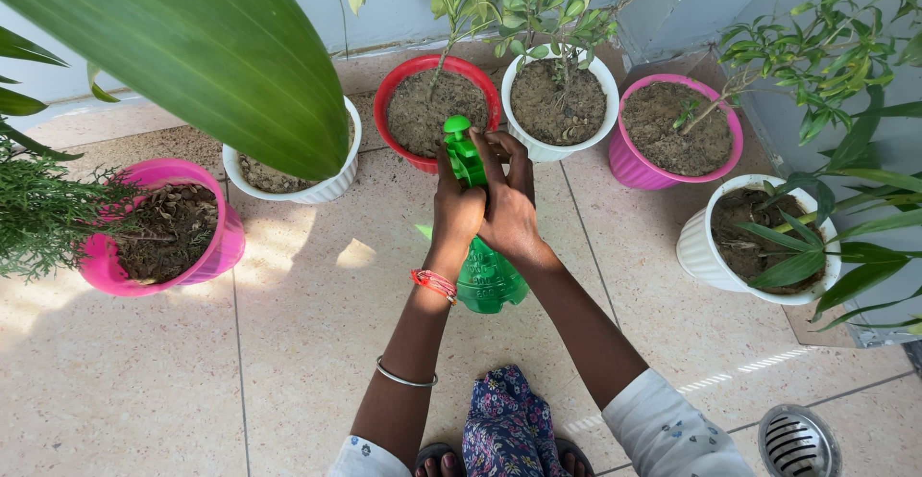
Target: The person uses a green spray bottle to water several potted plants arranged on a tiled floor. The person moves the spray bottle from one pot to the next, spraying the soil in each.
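Nearest: sandalled toes, a floral cloth [509,429] and a round floor drain [797,441] on the tiled floor [307,342]. Both arms reach forward over the tiles. Left hand [455,210] wraps the neck of a green spray bottle [488,275], fingers closed around it; red thread and a metal bangle [405,376] sit on that arm. Right hand [509,198] is clamped on the same bottle from the other side, fingers curled over the trigger head [463,146]. Bottle is held in the air between the hands, long axis running away from the person, belly near, nozzle far. Nozzle points at the red pot [437,112], just beyond the hands; both hands are about equally close. White pot [562,102] beside it, pink pots [677,131] and more white pots to either side, leaves overhead.
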